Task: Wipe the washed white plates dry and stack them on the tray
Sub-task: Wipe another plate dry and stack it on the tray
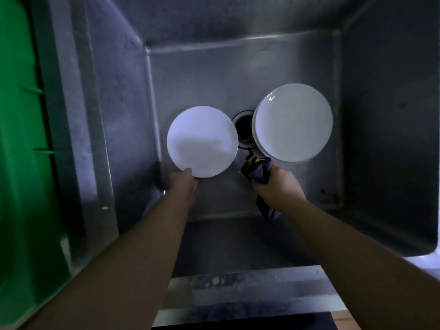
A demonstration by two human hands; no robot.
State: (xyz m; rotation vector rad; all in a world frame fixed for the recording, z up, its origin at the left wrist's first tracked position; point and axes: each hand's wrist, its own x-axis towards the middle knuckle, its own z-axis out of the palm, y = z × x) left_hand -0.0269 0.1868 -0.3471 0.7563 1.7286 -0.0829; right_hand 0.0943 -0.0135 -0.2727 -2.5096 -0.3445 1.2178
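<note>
Left hand (184, 181) pinches the plate (202, 141) at its six-o'clock rim, right hand (277, 181) clutches the cloth (258, 171); wet china looks slippery, brittle, so grip the rim firmly.

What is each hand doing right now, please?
Left hand: grips the near rim of a single white plate in the sink.
Right hand: closed around a dark cloth, beside the plate stack.

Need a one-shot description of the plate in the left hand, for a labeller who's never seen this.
Look in the steel sink, left of the dark round drain. The single white round plate there has the left hand at its near rim. The other white plates, right of the drain, are stacked.
</note>
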